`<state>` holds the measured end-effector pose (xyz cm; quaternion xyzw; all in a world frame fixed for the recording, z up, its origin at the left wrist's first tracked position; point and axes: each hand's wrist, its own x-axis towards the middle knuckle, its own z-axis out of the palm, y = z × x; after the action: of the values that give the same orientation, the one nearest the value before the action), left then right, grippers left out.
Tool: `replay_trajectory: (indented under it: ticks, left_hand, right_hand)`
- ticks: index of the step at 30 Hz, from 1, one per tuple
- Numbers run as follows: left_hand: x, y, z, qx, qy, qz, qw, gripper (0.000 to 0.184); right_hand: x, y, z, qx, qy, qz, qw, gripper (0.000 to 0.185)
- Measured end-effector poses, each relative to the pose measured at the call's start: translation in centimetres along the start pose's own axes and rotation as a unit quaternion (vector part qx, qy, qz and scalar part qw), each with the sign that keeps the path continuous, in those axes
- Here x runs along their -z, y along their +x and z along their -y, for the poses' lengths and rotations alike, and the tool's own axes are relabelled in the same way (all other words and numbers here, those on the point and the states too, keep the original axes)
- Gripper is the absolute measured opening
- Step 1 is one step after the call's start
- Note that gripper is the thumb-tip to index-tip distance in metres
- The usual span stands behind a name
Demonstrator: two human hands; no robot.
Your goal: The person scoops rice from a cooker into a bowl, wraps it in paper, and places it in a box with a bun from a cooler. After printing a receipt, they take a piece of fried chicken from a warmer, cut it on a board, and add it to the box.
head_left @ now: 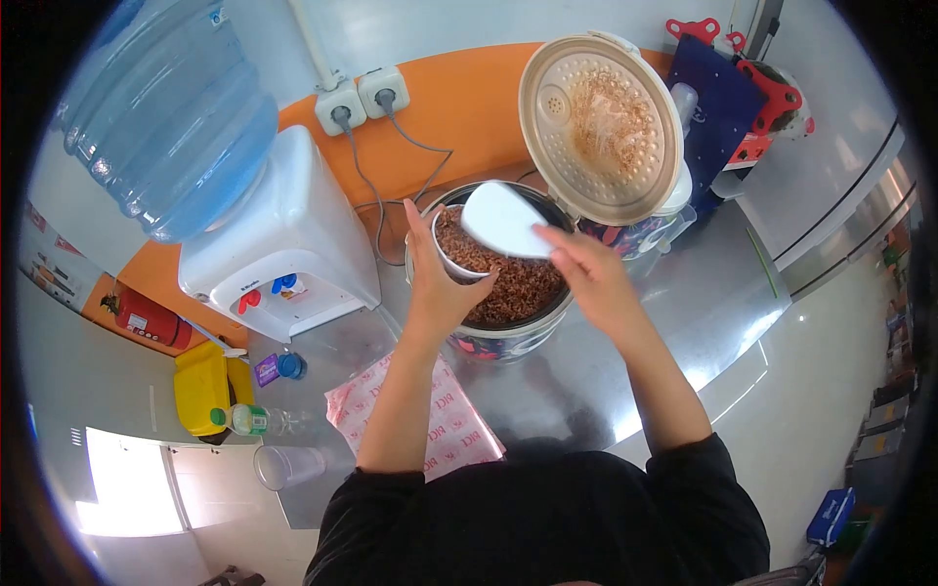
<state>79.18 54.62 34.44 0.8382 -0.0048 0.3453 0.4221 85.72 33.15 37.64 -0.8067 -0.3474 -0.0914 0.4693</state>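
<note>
- Reaching up from the lower centre of the frame, two bare forearms with black sleeves (pixel 689 469) extend over a metal worktop (pixel 664 342).
- Lower centre-left: pink-and-white printed sheets (pixel 449 410), stacked flat, partly covered by the left forearm.
- Centre: left hand (pixel 438 298), its fingers grasping a white cup (pixel 455 269), thumb at the near right rim, forefinger along the left side. Brown grains fill the visible mouth of the cup.
- Just right of centre: right hand (pixel 596 278), its fingers grasping the narrow end of a white paddle (pixel 500 217); the broad blade overlaps the cup's right edge. Whether blade and grains touch cannot be told.
- Centre, beneath both hands: open rice cooker (pixel 506 347) with a patterned body, holding brown rice (pixel 513 293) in a dark inner pot.
- Upper centre-right: raised cooker lid (pixel 602 127), inner face showing, with grains stuck to it.
- Left and upper left: white water dispenser (pixel 283 234) with red and blue taps, bearing a large blue water bottle (pixel 171 117).
- Upper centre, on the wall: two white sockets (pixel 340 107) with grey plugs.
</note>
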Motion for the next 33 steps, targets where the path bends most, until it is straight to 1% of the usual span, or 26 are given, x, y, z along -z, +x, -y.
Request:
replay_trajectory:
  ticks: [2, 3, 4, 6, 7, 8, 10, 12, 14, 15, 17, 18, 20, 21, 23, 24, 26, 27, 29, 30, 32, 33]
  left_hand:
    - [0.0, -0.1, -0.3, -0.009, 0.001, 0.002, 1.0, 0.133]
    - [0.1, -0.1, -0.5, -0.003, -0.014, 0.005, 1.0, 0.132]
    - [0.1, -0.2, -0.6, 0.002, -0.029, 0.007, 1.0, 0.132]
    - [0.4, -0.2, -0.4, 0.008, -0.033, 0.01, 0.999, 0.132]
    - [0.4, -0.1, -0.4, 0.002, -0.021, 0.013, 1.0, 0.132]
    - [0.3, -0.1, -0.4, -0.004, -0.009, 0.017, 1.0, 0.133]
    - [0.0, -0.1, -0.7, -0.001, -0.01, 0.02, 1.0, 0.133]
    - [-0.1, -0.1, -0.8, -0.001, -0.009, 0.022, 1.0, 0.134]
    - [-0.2, -0.3, -0.6, -0.001, -0.007, 0.019, 1.0, 0.134]
    - [-0.2, -0.4, -0.4, -0.001, -0.007, 0.018, 1.0, 0.134]
    - [0.0, -0.6, -0.2, 0.001, -0.011, 0.014, 1.0, 0.133]
    - [0.0, -0.5, -0.1, 0.001, -0.011, 0.014, 1.0, 0.133]
    - [0.0, -0.5, -0.1, 0.024, -0.014, -0.02, 0.999, 0.129]
    - [0.0, -0.4, -0.1, 0.025, -0.014, -0.021, 0.999, 0.129]
    - [-0.2, -0.2, -0.2, 0.05, -0.036, -0.068, 0.996, 0.129]
    - [-0.2, -0.2, -0.4, 0.05, -0.036, -0.067, 0.996, 0.129]
    - [0.0, -0.3, -1.0, 0.083, -0.046, -0.053, 0.994, 0.127]
    - [-0.1, -0.5, -0.7, 0.082, -0.046, -0.054, 0.994, 0.127]
    - [-0.3, -0.9, 0.4, 0.044, -0.04, -0.031, 0.998, 0.128]
    - [-0.4, -0.9, 0.5, 0.044, -0.039, -0.032, 0.998, 0.128]
    - [-0.7, -1.1, 0.5, 0.027, -0.057, -0.031, 0.998, 0.128]
    - [-0.7, -1.2, 0.5, 0.027, -0.057, -0.03, 0.998, 0.128]
  right_hand:
    - [-0.7, -0.5, 0.9, 0.052, -0.048, 0.023, 0.997, 0.03]
    - [-0.8, -0.5, 0.9, 0.055, -0.102, -0.018, 0.993, 0.029]
    - [-0.5, -0.4, 0.6, 0.056, -0.102, -0.017, 0.993, 0.029]
    - [0.2, 0.3, -0.4, 0.013, -0.107, -0.018, 0.994, 0.031]
    - [0.2, 0.8, -0.6, 0.026, -0.065, -0.02, 0.997, 0.033]
    - [-0.1, 0.7, -0.5, 0.025, -0.065, -0.02, 0.997, 0.033]
    - [-1.3, 0.9, 0.8, 0.092, -0.14, -0.015, 0.986, 0.033]
    - [-1.4, 1.0, 1.3, 0.105, -0.153, -0.037, 0.982, 0.033]
    - [-1.2, 1.1, 0.5, 0.11, -0.24, -0.055, 0.963, 0.033]
    - [-0.9, 1.0, 0.4, 0.111, -0.24, -0.055, 0.963, 0.033]
    - [-0.3, 0.7, 0.1, 0.077, -0.227, -0.056, 0.969, 0.032]
    - [0.0, 0.4, -0.1, 0.078, -0.227, -0.056, 0.969, 0.032]
    - [0.4, -0.1, -0.5, 0.038, -0.052, -0.033, 0.997, 0.032]
    - [0.2, -0.7, -0.1, 0.039, -0.052, -0.032, 0.997, 0.032]
    - [-0.1, -1.8, 0.8, 0.018, -0.022, 0.028, 0.999, 0.031]
    - [-0.2, -1.9, 0.6, 0.017, -0.022, 0.027, 0.999, 0.031]
    - [-0.3, -1.8, -0.2, -0.01, -0.115, -0.026, 0.993, 0.031]
    - [-0.1, -1.6, -0.4, -0.009, -0.114, -0.027, 0.993, 0.031]
    - [0.2, -1.3, -0.6, -0.03, -0.056, -0.041, 0.997, 0.03]
    - [0.2, -1.3, -0.5, -0.029, -0.055, -0.041, 0.997, 0.03]
    - [0.3, -1.6, -0.1, -0.029, 0.038, 0.009, 0.999, 0.03]
    - [0.2, -1.7, 0.2, -0.029, 0.038, 0.008, 0.999, 0.03]
